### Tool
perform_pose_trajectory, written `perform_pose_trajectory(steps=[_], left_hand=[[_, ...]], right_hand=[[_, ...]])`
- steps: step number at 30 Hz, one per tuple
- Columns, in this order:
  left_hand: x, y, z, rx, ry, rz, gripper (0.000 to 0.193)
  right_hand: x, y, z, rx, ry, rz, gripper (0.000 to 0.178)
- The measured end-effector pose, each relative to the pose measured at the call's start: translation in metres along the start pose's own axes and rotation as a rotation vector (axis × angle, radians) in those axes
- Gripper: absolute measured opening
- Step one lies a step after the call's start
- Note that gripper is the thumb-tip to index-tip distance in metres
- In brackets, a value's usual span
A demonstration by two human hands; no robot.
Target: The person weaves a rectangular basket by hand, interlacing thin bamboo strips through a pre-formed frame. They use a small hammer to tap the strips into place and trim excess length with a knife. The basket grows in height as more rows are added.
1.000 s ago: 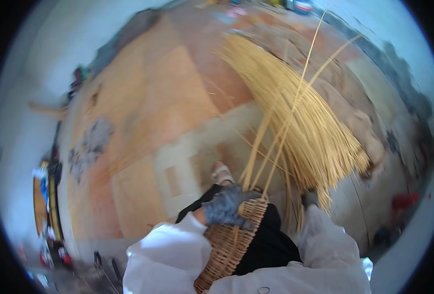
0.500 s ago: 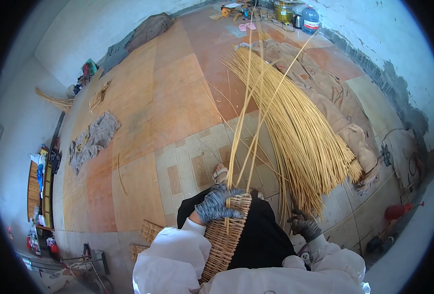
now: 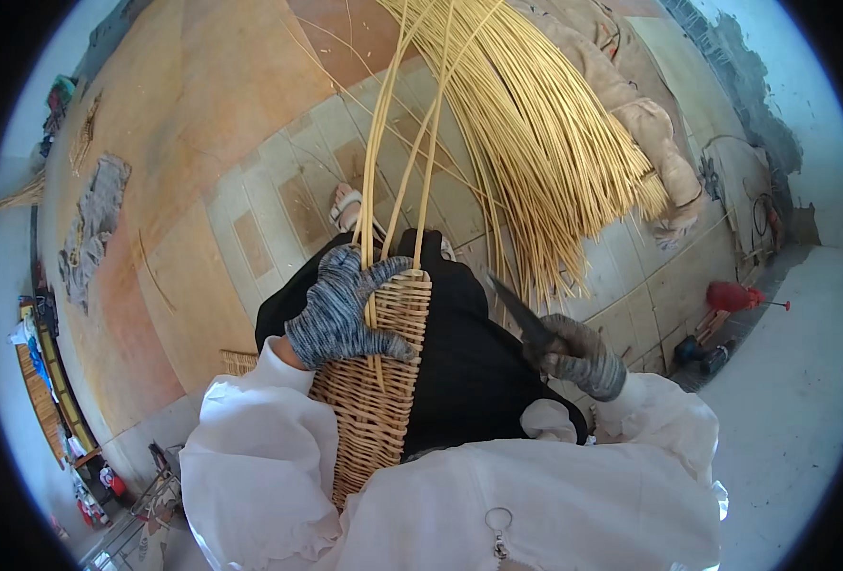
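Observation:
On my lap rests a woven wicker panel (image 3: 369, 414), with several long pale rods (image 3: 371, 157) standing up from its far edge. My left hand (image 3: 331, 309), in a grey knitted glove, grips the panel near that edge, its thumb and fingers lying over the weave and against the rods. To the right, my gloved right hand (image 3: 585, 360) is closed round a knife (image 3: 519, 312) with a dark blade, which points up and left toward the panel. The knife is apart from the wicker. Most of its handle is hidden in my fingers.
A large bundle of straw-coloured rods (image 3: 545, 143) lies on the floor ahead, beside a rumpled tan cloth (image 3: 654, 133). A red sprayer-like object (image 3: 731, 297) stands at the right. Grey cloth (image 3: 98, 224) lies far left; another woven piece (image 3: 238, 362) sits left of my lap.
My right hand has come up from beside the rod bundle, and the knife now shows in it. The view has tipped down; my left hand stays on the panel.

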State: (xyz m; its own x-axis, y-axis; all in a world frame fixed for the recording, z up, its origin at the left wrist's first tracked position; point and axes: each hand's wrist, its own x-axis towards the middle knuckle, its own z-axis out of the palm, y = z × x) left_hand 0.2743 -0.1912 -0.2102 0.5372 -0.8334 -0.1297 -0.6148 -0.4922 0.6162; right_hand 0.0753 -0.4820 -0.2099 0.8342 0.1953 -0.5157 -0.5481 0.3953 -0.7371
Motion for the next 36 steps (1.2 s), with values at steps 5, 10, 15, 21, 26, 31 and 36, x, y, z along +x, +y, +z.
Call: perform_pose_trajectory(steps=[5, 10, 15, 21, 26, 31, 36], left_hand=[[0.001, 0.005, -0.012, -0.093, -0.045, -0.017, 0.1], [0.0, -0.001, -0.014, -0.056, -0.035, 0.098, 0.095], [0.001, -0.001, -0.013, -0.096, -0.06, 0.053, 0.093], [0.003, 0.005, -0.015, -0.082, -0.062, 0.024, 0.097], [0.003, 0.003, -0.014, -0.092, -0.083, 0.012, 0.095], [0.001, 0.005, -0.015, -0.054, -0.097, -0.014, 0.096], [-0.001, 0.003, -0.009, -0.053, -0.009, 0.037, 0.098]], right_hand=[[-0.009, -0.04, 0.02, -0.282, -0.079, 0.021, 0.055], [-0.002, -0.051, 0.032, -0.462, -0.003, -0.011, 0.047], [0.001, -0.049, 0.036, -0.423, 0.048, 0.128, 0.045], [0.002, -0.052, 0.038, -0.488, 0.03, 0.179, 0.045], [0.003, -0.047, 0.032, -0.509, -0.022, 0.067, 0.044], [0.016, -0.054, 0.016, -0.743, -0.194, -0.176, 0.041], [0.033, -0.079, 0.015, -0.737, -0.289, -0.145, 0.04]])
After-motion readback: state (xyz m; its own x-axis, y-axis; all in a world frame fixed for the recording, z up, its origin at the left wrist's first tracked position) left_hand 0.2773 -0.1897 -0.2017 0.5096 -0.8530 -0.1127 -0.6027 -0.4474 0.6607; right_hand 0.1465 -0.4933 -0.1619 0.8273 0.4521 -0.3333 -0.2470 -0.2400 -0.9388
